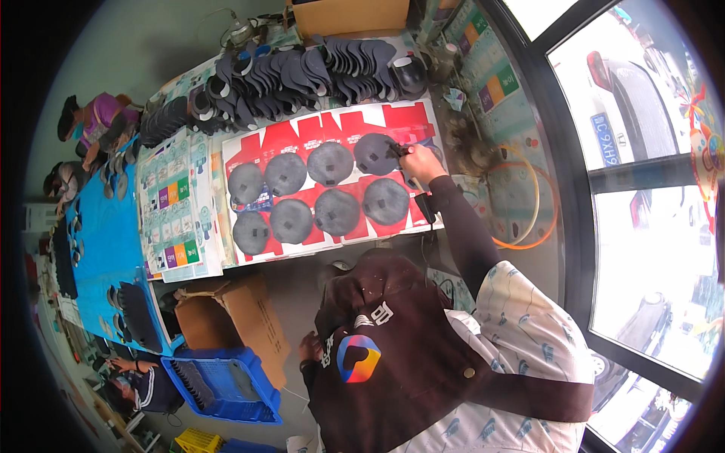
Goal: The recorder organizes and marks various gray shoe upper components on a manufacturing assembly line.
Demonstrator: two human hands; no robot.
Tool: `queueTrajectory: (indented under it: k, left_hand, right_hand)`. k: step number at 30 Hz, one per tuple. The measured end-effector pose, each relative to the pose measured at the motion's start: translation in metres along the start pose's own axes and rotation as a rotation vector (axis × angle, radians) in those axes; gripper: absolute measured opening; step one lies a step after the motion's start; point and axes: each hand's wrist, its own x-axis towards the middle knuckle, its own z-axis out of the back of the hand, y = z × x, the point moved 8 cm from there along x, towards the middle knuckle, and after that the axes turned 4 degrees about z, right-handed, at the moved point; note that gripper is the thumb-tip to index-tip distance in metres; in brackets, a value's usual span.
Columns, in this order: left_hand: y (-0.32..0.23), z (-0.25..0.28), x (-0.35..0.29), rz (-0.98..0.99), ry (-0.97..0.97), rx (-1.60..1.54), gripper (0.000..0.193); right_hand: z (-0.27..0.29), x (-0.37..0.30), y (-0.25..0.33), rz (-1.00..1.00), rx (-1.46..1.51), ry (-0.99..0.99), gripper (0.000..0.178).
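The right hand reaches out over the bench, its fingers curled closed around a dark hand tool, whose tip is over the right edge of the far-right grey disc; whether the tip touches it I cannot tell. A dark cord hangs over the near edge below the hand. That disc is one of eight lying flat in two rows of four, most with a small dark square patch visible, on red and white printed sheets. The left hand is low beside the brown apron, well apart from the discs; it is too dark and small to tell how far its fingers are open or whether they hold anything. Behind the discs, overlapping curved dark pieces lie in long rows, with a cardboard box beyond. Printed papers cover the left end. On the floor below stand an open carton and a blue crate. Further left, other people are beside a blue-covered bench.
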Motion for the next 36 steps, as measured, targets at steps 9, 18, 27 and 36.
queueTrajectory:
  k: [9, 18, 27, 36]
  left_hand:
    - [0.044, 0.005, 0.008, 0.143, 0.023, -0.152, 0.031]
    - [-0.034, -0.033, -0.031, 0.111, -0.070, -0.117, 0.039]
    - [-0.002, -0.010, 0.007, 0.128, -0.018, -0.130, 0.042]
    - [0.004, -0.015, 0.009, 0.093, 0.034, -0.057, 0.041]
  right_hand:
    - [-0.019, 0.017, 0.012, -0.087, 0.131, 0.272, 0.017]
    - [-0.001, 0.027, 0.021, 0.030, 0.108, -0.010, 0.033]
    - [0.024, -0.003, -0.027, -0.175, -0.030, -0.102, 0.036]
    - [0.019, -0.025, -0.014, -0.212, 0.239, -0.198, 0.027]
